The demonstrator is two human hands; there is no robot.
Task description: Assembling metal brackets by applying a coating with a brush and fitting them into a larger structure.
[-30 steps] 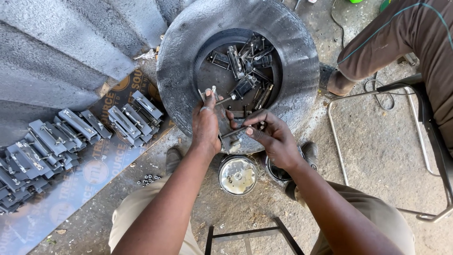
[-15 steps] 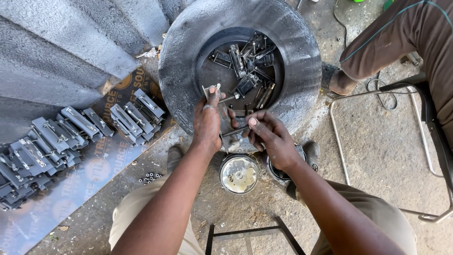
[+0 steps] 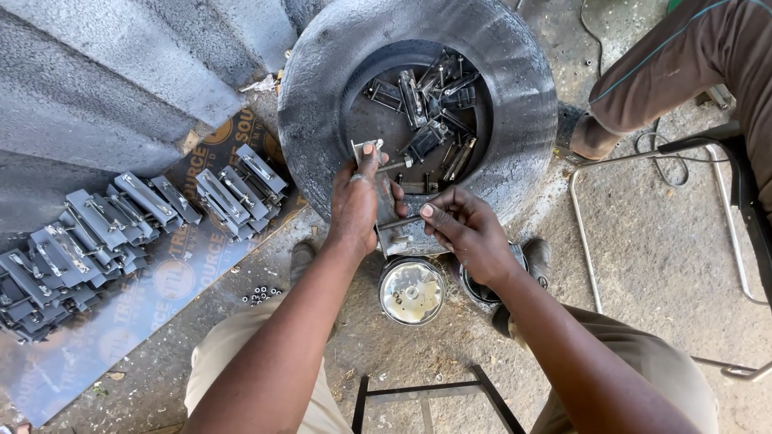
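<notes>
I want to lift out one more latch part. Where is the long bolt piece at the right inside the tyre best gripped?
Probably by the upper end of the long bolt piece, coming from above through the tyre opening. It leans on the inner wall, and its top stands clear of the heaped metal parts.

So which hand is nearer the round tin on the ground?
Right. The right hand is just above the round tin; the left hand is higher, over the tyre's edge.
</notes>
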